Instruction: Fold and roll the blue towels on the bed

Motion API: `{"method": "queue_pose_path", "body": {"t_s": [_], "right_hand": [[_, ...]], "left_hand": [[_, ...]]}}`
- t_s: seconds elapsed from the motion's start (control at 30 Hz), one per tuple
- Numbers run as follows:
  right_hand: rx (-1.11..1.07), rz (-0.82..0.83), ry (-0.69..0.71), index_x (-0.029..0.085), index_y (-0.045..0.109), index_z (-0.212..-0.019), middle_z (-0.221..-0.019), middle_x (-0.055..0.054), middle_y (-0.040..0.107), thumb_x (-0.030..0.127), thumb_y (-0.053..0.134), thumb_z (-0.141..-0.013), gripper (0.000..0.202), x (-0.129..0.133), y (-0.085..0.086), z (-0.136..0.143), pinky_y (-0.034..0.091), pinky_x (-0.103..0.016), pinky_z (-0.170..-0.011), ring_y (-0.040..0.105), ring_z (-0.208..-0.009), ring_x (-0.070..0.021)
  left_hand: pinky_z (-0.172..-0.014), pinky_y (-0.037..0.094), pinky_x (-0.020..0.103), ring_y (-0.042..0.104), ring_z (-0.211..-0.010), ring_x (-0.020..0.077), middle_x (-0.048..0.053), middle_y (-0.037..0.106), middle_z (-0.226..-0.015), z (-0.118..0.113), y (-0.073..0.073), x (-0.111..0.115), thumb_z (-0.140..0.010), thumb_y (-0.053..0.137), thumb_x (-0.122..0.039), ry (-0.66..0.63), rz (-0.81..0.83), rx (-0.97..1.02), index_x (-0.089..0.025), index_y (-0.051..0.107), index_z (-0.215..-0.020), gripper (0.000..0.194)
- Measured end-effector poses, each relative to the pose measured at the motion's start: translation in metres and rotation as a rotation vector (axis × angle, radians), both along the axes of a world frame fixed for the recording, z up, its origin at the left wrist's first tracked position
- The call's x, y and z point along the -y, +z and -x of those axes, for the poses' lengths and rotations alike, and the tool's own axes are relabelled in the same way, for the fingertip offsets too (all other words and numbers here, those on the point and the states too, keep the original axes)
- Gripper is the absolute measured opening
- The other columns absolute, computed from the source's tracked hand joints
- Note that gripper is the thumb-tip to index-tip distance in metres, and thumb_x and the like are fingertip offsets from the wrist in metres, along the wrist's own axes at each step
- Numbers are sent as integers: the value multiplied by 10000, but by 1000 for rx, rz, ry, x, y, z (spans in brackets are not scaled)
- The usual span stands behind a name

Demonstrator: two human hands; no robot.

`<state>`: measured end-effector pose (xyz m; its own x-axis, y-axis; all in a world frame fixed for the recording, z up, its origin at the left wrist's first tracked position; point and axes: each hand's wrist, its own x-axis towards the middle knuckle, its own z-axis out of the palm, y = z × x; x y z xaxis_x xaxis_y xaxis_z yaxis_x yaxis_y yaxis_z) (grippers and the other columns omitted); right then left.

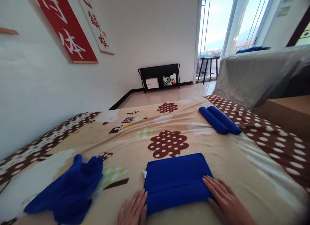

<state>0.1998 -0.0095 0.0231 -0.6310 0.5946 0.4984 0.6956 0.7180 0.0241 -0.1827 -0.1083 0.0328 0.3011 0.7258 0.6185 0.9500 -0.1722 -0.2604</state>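
A blue cloth (178,173) lies flat before me, its near edge folded or rolled into a thicker band, with a small white tag on its left side. At the lower left corner of that band rests my left hand (134,207), fingers stretched and touching the edge. My right hand (224,199) lies along the right edge, fingers extended, fingertips on the cloth. Off to the left is a crumpled blue cloth (70,189). Two rolled blue cloths (219,121) sit side by side toward the far right.
Everything lies on a patterned blanket (126,141) with a brown dotted border. A cardboard box (288,112) and a plastic-covered piece of furniture (252,73) stand on the right. Beyond are a low black shelf (158,71), a stool (209,62) and a white wall with scrolls (69,37).
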Motion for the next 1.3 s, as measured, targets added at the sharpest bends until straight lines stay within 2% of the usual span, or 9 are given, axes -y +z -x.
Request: {"method": "queue_pose_path", "body": {"t_s": [0.13, 0.27, 0.33, 0.53, 0.77, 0.9, 1.07, 1.17, 1.3], "right_hand": [[-5, -38, 15, 182, 490, -1400, -1412, -64, 538, 260, 503, -926, 481, 6, 15, 35, 368, -397, -1054, 532, -1269, -227], [-42, 7, 160, 193, 559, -1328, -1318, -35, 621, 256, 479, -935, 406, 12, 26, 89, 438, -351, -979, 613, -1157, -196], [-28, 52, 113, 191, 539, -1352, -1326, -38, 613, 359, 473, -966, 426, 8, 22, 84, 448, -362, -978, 610, -1165, -198], [7, 63, -153, 204, 577, -1320, -1370, -62, 573, 472, 468, -973, 452, -9, 9, 12, 405, -448, -1030, 569, -1232, -238], [14, 230, 58, 210, 537, -1375, -1429, -51, 500, 372, 431, -994, 427, -2, 25, 83, 448, -404, -1031, 522, -1288, -212], [7, 411, -78, 201, 493, -1413, -1459, -94, 450, 527, 370, -992, 547, -32, 21, 62, 423, -488, -1062, 458, -1341, -255], [-31, 387, -110, 224, 469, -1429, -1466, -92, 454, 487, 378, -1000, 511, -49, 18, 24, 355, -522, -1113, 420, -1369, -246], [-42, 339, -93, 197, 532, -1384, -1467, -111, 454, 373, 395, -1002, 442, -39, 32, 51, 346, -529, -1115, 416, -1372, -264], [21, 490, 119, 258, 397, -1478, -1528, -62, 364, 356, 411, -990, 498, -36, 51, 93, 340, -479, -1131, 344, -1415, -232]], "left_hand": [[-1166, 175, 451, 637, -1138, 206, 23, 665, -1265, -13, 14, -5, -852, 515, -123, 23, 29, -27, -237, 567, -1296, 462], [-1028, 398, 308, 601, -1195, 150, 17, 655, -1280, -72, 21, -31, -826, 450, -107, -225, 89, -100, -165, 597, -1270, 471], [-935, 465, 305, 622, -1163, 148, 6, 647, -1293, -76, 17, -36, -873, 458, -183, -211, 109, -106, -177, 597, -1274, 424], [-938, 446, 408, 618, -1167, 217, 17, 627, -1319, -25, 12, -25, -928, 492, -285, 44, 119, -38, -226, 604, -1270, 365], [-952, 488, 338, 584, -1226, 180, 30, 580, -1367, -100, 25, -59, -937, 429, -244, -165, 401, 81, -202, 527, -1370, 446], [-996, 486, 395, 515, -1307, 197, -2, 520, -1432, -64, 24, -65, -987, 403, -383, -48, 585, 182, -320, 445, -1417, 437], [-1092, 378, 511, 488, -1329, 228, 33, 519, -1441, -14, 21, -53, -980, 414, -338, 110, 495, 205, -311, 462, -1407, 431], [-1115, 351, 501, 481, -1334, 221, 47, 525, -1436, -43, 29, -61, -951, 401, -218, 49, 402, 143, -248, 509, -1383, 446], [-1087, 403, 444, 417, -1384, 216, 54, 401, -1520, -89, 41, -85, -911, 408, -169, -67, 503, 112, -196, 363, -1475, 567]]}}
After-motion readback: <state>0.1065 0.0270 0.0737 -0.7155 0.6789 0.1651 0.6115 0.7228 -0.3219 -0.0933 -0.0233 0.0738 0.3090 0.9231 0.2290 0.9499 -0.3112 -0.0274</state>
